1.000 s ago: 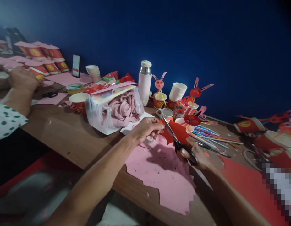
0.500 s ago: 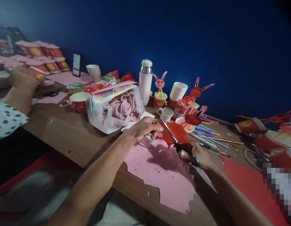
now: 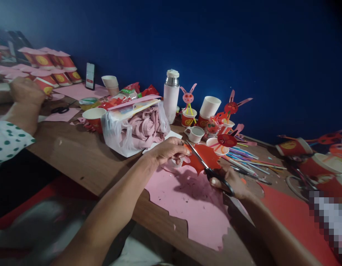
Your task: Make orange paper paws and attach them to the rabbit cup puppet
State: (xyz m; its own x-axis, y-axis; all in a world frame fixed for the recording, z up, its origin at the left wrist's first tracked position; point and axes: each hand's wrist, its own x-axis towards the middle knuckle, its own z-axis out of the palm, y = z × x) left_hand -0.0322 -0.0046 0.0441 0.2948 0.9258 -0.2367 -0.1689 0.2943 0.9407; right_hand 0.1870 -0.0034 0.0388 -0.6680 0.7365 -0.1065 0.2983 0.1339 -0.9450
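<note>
My left hand (image 3: 169,151) pinches the left edge of a red paper cut-out (image 3: 207,157) held just above a pink sheet (image 3: 190,199) on the wooden table (image 3: 77,155). My right hand (image 3: 229,181) grips black-handled scissors (image 3: 207,166), whose blades run up and left across the red paper towards my left fingers. Both hands are closed on what they hold.
Behind stand a plastic bag of pink cloth (image 3: 137,127), a white flask (image 3: 171,96), stacked paper cups (image 3: 209,107), paper-cup rabbit figures (image 3: 188,107) and several coloured straws (image 3: 245,157). Another person's hand (image 3: 24,92) works at far left near red cups (image 3: 49,68), scissors (image 3: 60,109) and a phone (image 3: 89,76).
The scissor blades have advanced further up and left through the red paper, and my left hand has shifted slightly lower with the piece.
</note>
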